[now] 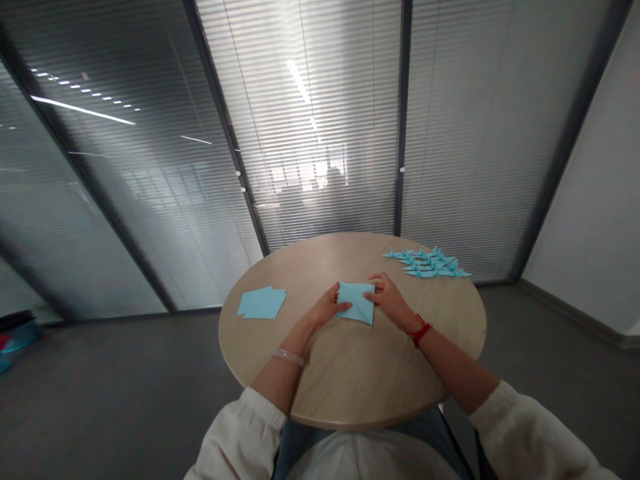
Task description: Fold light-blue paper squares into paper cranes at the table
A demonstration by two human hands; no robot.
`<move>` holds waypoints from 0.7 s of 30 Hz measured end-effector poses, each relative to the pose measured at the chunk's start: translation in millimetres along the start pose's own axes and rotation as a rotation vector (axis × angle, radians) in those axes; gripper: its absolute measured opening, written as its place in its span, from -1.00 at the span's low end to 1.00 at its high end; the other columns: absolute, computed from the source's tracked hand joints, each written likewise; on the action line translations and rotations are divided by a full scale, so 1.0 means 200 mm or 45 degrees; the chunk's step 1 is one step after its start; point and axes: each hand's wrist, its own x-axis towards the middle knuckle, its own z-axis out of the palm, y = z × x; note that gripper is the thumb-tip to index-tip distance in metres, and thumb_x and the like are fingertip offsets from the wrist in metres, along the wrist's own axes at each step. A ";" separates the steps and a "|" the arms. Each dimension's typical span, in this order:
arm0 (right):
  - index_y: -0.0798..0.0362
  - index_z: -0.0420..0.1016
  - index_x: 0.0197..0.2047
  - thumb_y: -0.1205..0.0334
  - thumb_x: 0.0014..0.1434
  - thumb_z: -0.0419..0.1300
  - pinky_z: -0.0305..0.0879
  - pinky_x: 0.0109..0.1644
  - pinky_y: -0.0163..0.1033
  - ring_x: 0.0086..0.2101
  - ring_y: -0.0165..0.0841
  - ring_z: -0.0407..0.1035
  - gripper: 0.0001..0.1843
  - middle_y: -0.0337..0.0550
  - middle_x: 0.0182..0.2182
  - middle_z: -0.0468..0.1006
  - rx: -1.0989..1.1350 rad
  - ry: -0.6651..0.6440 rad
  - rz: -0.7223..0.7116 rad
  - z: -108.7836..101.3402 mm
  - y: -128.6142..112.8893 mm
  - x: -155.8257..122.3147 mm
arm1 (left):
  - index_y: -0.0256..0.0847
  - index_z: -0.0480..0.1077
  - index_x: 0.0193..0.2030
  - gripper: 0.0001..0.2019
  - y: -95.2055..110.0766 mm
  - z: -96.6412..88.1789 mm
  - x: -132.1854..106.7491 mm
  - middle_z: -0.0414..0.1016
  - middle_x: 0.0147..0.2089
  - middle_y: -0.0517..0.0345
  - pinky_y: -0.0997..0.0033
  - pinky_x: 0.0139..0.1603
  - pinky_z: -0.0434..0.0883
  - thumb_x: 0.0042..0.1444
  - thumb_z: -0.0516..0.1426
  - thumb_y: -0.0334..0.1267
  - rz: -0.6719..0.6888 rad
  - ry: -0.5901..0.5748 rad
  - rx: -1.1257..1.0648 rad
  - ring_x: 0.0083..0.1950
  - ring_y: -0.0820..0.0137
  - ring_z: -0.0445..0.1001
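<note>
A light-blue sheet of origami paper (357,308), roughly square and marked with faint creases, is held between my two hands above the middle of the table. My left hand (326,308) grips its left edge, thumb on top and fingers partly hidden behind. At the right edge, my right hand (391,299) pinches the sheet between thumb and fingers. Left of my hands lie a few flat blue paper sheets (263,303), overlapping each other. At the far right of the table sits a cluster of several folded blue paper cranes (430,262).
The round wooden table (350,387) stands close in front of my body. Beyond it are glass panels with blinds (320,200). A white wall (590,173) rises at the right. On the floor at the far left is a dark-rimmed bin-like object (20,331).
</note>
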 end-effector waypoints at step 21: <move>0.02 0.58 -0.44 0.21 -0.06 0.17 0.42 -0.21 -0.18 -0.29 -0.30 0.46 -0.84 -0.13 -0.27 0.59 -0.022 -0.080 -0.191 0.00 -0.06 -0.02 | -0.30 0.46 -0.11 -0.56 0.05 0.00 0.00 0.54 -0.19 -0.03 0.33 -0.14 0.36 -0.10 0.27 -0.06 0.052 0.100 -0.030 -0.23 0.34 0.47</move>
